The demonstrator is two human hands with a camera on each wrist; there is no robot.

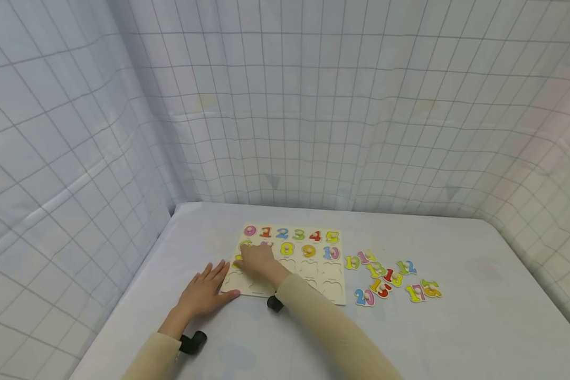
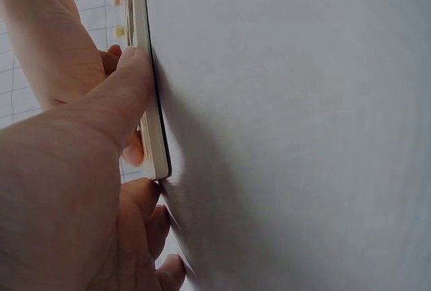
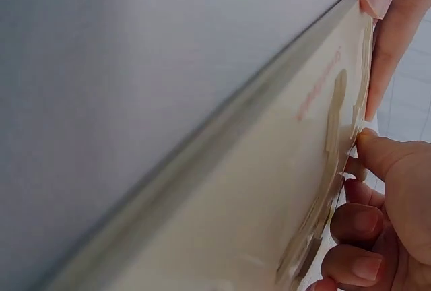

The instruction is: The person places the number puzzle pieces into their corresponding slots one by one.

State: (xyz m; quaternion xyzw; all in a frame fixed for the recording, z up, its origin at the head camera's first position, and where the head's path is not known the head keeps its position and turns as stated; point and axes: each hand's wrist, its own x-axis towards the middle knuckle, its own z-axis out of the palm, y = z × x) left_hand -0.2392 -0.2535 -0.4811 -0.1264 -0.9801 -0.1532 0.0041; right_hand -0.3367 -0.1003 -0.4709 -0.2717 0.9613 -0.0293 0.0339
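A wooden number puzzle board (image 1: 333, 287) lies on the table, its two far rows filled with number pieces. My left hand (image 1: 204, 291) lies beside the board's left edge with fingers spread, the thumb (image 2: 137, 69) on the rim at the near left corner. Over the board's left side, my right hand (image 1: 258, 259) holds a yellow number piece (image 1: 238, 258) at the third row, between thumb and curled fingers (image 3: 357, 222). Most of that piece is hidden by the hand. Outlined slots show in the two near rows.
Right of the board lie several loose number pieces, among them a blue and pink 20 (image 1: 365, 297), a red and yellow 18 (image 1: 393, 277) and a green and blue 12 (image 1: 406, 267). A white grid-patterned curtain (image 1: 290, 105) stands behind the table (image 1: 456, 327).
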